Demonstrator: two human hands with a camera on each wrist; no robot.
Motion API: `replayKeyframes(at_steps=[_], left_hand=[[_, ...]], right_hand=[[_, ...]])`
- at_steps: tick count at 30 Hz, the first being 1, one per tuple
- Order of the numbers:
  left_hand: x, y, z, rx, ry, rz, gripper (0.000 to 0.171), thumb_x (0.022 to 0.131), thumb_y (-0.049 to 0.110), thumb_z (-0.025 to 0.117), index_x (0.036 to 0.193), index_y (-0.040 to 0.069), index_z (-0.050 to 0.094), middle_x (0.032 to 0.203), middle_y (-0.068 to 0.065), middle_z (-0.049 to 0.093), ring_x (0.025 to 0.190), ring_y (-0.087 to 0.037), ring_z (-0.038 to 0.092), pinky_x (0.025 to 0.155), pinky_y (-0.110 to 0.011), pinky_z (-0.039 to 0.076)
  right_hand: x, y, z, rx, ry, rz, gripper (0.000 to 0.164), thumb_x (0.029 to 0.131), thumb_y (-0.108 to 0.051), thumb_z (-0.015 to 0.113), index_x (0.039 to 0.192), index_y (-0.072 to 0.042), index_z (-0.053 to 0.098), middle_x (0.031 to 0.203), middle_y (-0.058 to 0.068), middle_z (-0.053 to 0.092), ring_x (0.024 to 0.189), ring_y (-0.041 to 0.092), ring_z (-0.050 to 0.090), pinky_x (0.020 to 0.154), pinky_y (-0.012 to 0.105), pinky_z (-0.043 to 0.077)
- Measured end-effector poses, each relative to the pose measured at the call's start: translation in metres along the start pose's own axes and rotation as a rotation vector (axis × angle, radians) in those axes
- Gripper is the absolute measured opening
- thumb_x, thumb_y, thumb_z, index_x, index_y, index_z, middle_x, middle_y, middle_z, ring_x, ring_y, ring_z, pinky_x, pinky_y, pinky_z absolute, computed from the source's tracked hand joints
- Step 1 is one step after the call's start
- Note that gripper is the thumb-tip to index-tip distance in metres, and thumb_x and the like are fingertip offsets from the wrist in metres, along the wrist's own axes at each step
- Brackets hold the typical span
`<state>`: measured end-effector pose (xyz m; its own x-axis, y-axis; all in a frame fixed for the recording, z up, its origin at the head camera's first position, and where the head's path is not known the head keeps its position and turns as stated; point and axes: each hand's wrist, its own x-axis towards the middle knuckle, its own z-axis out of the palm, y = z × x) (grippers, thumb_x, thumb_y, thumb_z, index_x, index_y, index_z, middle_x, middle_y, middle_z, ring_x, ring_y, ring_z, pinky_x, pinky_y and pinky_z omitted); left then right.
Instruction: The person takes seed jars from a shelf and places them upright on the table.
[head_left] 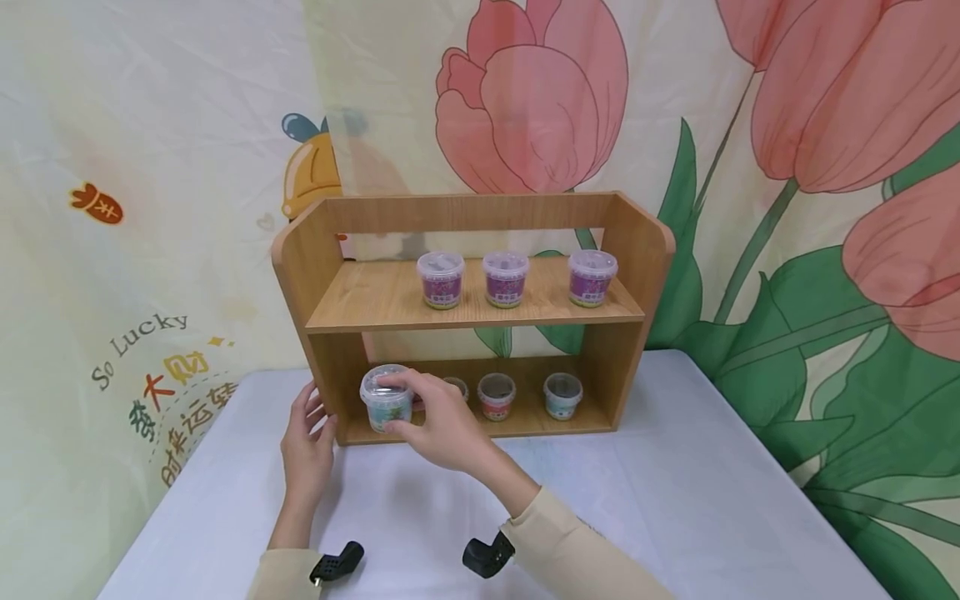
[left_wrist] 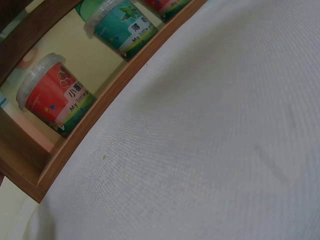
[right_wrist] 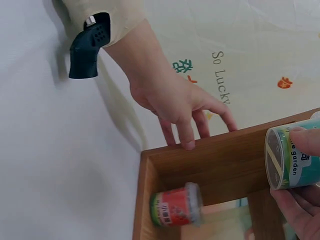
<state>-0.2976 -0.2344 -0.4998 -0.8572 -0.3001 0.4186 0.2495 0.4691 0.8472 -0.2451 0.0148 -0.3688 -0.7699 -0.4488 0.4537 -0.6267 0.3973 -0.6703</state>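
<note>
My right hand [head_left: 442, 417] grips a clear-lidded plastic cup [head_left: 386, 408] with a teal label, thumb low and fingers near the lid. The cup is at the left front of the wooden shelf's lower level; it lies across the right edge of the right wrist view, its clear base [right_wrist: 274, 157] showing. My left hand [head_left: 307, 446] is at the left side panel [right_wrist: 200, 159], fingers loosely bent, thumb over its front edge. A red-labelled cup [right_wrist: 175, 206] stands inside on the lower level, largely hidden by the right hand in the head view.
On the upper level [head_left: 375, 296] stand three purple cups [head_left: 506, 283]. Further right on the lower level are a red cup [head_left: 496, 398] and a teal cup [head_left: 562, 398]; another teal cup [left_wrist: 125, 27] is left of them. White cloth [head_left: 637, 500] covers the table.
</note>
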Motion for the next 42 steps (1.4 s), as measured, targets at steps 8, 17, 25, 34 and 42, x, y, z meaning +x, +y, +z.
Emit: replayKeyframes(at_steps=[8,17,25,34,42], left_hand=[[0.001,0.001,0.000,0.007,-0.010,-0.024,0.077,0.106,0.000,0.060,0.166,0.038,0.030,0.158,-0.019,0.051,0.142,-0.043,0.054,0.112,-0.062,0.049],[0.001,0.000,0.000,-0.005,0.000,-0.018,0.077,0.105,-0.001,0.061,0.166,0.037,0.032,0.158,-0.020,0.052,0.141,-0.044,0.055,0.112,-0.062,0.049],[0.001,0.002,0.000,-0.005,-0.007,-0.033,0.076,0.106,0.000,0.060,0.166,0.038,0.031,0.159,-0.019,0.050,0.143,-0.044,0.053,0.113,-0.062,0.048],[0.001,0.001,0.002,0.013,-0.006,-0.042,0.077,0.107,0.002,0.060,0.166,0.040,0.029,0.160,-0.016,0.050,0.143,-0.041,0.054,0.113,-0.060,0.049],[0.001,0.001,0.001,0.010,-0.005,-0.041,0.076,0.106,0.000,0.060,0.166,0.037,0.030,0.160,-0.018,0.050,0.143,-0.042,0.054,0.113,-0.061,0.049]], right_hand=[[-0.006,0.011,0.011,0.013,0.015,0.012,0.055,0.094,-0.011,0.083,0.144,-0.020,0.062,0.141,0.004,0.066,0.123,0.013,0.065,0.099,0.023,0.059],[-0.011,0.026,0.028,0.026,0.046,0.011,0.057,0.091,-0.009,0.085,0.143,-0.020,0.063,0.139,0.003,0.067,0.121,0.013,0.064,0.098,0.019,0.057],[-0.016,0.041,0.042,0.026,0.060,0.055,0.060,0.090,-0.010,0.086,0.144,-0.024,0.062,0.137,0.001,0.068,0.120,0.012,0.064,0.097,0.030,0.062],[-0.021,0.060,0.061,0.056,0.063,0.104,0.059,0.089,-0.007,0.086,0.141,-0.024,0.063,0.134,0.002,0.068,0.118,0.011,0.064,0.097,0.029,0.062],[-0.027,0.074,0.082,0.076,0.029,0.174,0.062,0.090,-0.006,0.086,0.142,-0.028,0.061,0.131,0.000,0.065,0.119,0.010,0.062,0.101,0.030,0.060]])
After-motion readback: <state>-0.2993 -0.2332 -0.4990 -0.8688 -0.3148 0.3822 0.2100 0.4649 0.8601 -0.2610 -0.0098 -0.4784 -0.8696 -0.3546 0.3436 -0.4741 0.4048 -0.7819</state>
